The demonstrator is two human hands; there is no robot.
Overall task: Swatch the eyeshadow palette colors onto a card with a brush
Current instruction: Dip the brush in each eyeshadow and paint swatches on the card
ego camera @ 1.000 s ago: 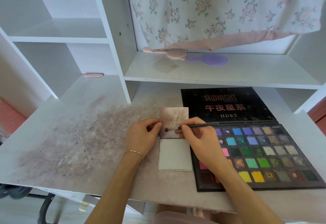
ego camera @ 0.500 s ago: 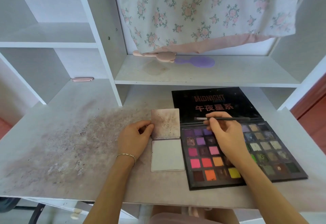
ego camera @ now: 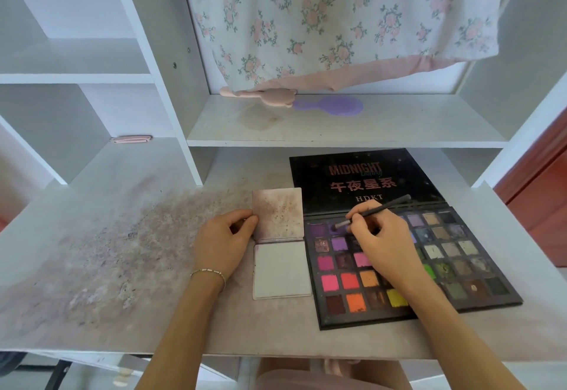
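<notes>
Head view showed my right hand point(ego camera: 383, 245) pinching the brush point(ego camera: 372, 212), loading purple from the palette point(ego camera: 460, 294), while my left hand point(ego camera: 225, 240) pinched the already smudged card point(ego camera: 277, 214) at nine o'clock; most colours remained unswatched, I judged.

Right hand point(ego camera: 386, 245) covered several middle pans of the palette point(ego camera: 454, 267); brush point(ego camera: 372, 212) tip contact with purple pan unclear; forearms cut off at bottom edge.

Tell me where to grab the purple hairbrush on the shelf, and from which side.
Take the purple hairbrush by its narrow handle, the left end that points toward the pink bear-shaped brush. Come from the front, over the open shelf edge: it lies flat, the wide oval head sits to the right, and the hanging floral cloth crowds it from above and behind. The pink brush nearly touches the handle, so pinch carefully.
</notes>
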